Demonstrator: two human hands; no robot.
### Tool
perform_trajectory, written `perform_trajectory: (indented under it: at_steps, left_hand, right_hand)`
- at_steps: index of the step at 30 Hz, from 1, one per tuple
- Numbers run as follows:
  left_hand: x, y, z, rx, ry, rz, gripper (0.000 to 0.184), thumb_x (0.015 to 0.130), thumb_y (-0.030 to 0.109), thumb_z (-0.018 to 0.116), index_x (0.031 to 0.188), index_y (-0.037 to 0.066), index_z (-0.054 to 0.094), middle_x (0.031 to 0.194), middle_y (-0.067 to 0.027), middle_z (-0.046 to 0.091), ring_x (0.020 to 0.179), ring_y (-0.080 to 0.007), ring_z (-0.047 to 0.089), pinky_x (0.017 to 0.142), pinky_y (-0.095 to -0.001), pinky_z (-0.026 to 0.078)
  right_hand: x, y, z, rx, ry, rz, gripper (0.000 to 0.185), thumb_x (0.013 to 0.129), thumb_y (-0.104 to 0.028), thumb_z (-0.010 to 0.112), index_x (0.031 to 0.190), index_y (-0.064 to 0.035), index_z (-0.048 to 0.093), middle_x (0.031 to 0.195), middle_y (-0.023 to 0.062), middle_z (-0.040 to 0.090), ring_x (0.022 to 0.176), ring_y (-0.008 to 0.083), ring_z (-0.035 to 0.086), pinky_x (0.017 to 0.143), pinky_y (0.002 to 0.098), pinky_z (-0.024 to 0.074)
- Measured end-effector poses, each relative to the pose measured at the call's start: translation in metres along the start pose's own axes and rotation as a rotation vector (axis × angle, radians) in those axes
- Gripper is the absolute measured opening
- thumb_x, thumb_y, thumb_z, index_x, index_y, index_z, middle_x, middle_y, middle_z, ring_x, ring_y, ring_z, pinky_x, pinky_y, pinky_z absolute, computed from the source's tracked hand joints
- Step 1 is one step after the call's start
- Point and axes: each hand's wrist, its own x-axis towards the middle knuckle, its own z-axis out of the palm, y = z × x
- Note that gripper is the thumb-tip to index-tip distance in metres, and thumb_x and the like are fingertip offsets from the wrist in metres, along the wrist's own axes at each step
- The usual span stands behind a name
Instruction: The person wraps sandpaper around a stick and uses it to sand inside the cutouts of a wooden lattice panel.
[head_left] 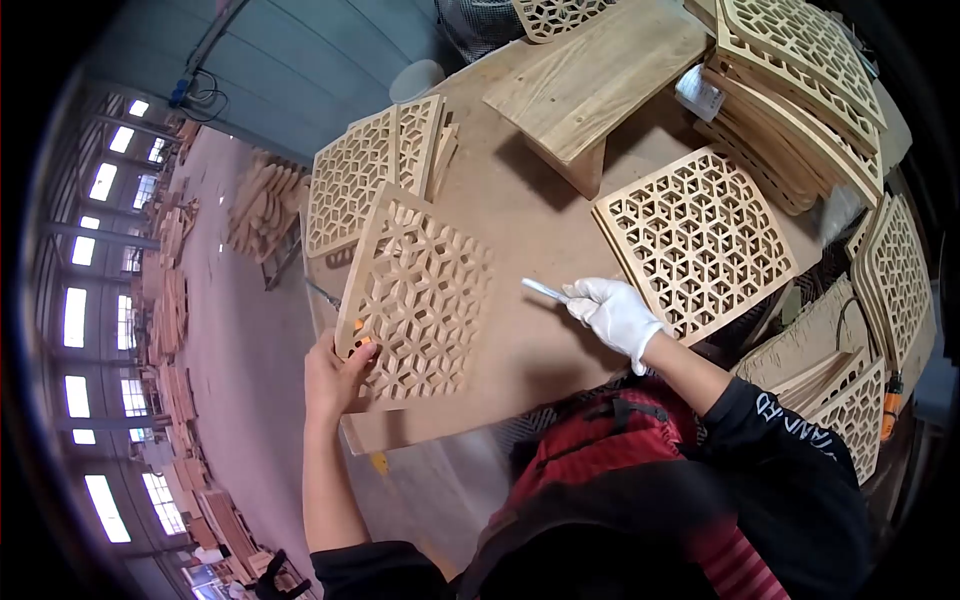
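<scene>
1. Landmark: wooden bench (600,85), standing on tabletop (500,190).
2. Left hand (337,378) grips tilted lattice panel (415,300), left of bench, nearer the person.
3. Right hand (613,318), white-gloved, holds pale stick (543,290), nearer the person than bench.
4. Left stack (357,180): lattice panels, left of bench.
5. Right stack (805,75): more lattice panels, right of bench.

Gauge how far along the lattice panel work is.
Looks done: openings already cut through on the stacked panels beside the right hand. In hand: one lattice panel, also cut through, in the left hand; pale pen-like tool in the gloved right. Left: probably more work on the held panel; can't tell whether the stack is finished or waiting.
</scene>
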Motion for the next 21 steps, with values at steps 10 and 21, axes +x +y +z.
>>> perform_trajectory:
  at_steps: [10, 21]
  left_hand:
    - [-0.027, -0.026, -0.001, -0.368, 0.208, 0.111, 0.025, 0.085, 0.005, 0.067, 0.106, -0.006, 0.062, 0.09, -0.0087, 0.067, 0.075, -0.0133, 0.063, 0.068, -0.0272, 0.053]
    - [-0.05, -0.006, 0.002, -0.507, 0.504, 0.372, 0.031, 0.082, 0.001, 0.065, 0.112, -0.005, 0.06, 0.096, -0.0085, 0.066, 0.083, -0.0143, 0.063, 0.078, -0.0291, 0.052]
  right_hand:
    - [0.001, -0.062, -0.016, 0.245, 0.183, -0.028, 0.021, 0.095, -0.007, 0.056, 0.113, -0.0007, 0.064, 0.074, -0.0014, 0.057, 0.06, 0.0053, 0.046, 0.053, 0.0198, 0.0382]
    - [0.0, -0.12, -0.024, 0.361, 0.135, -0.146, 0.021, 0.099, -0.018, 0.053, 0.112, -0.0029, 0.059, 0.069, -0.0014, 0.054, 0.049, 0.0047, 0.043, 0.041, 0.0188, 0.0355]
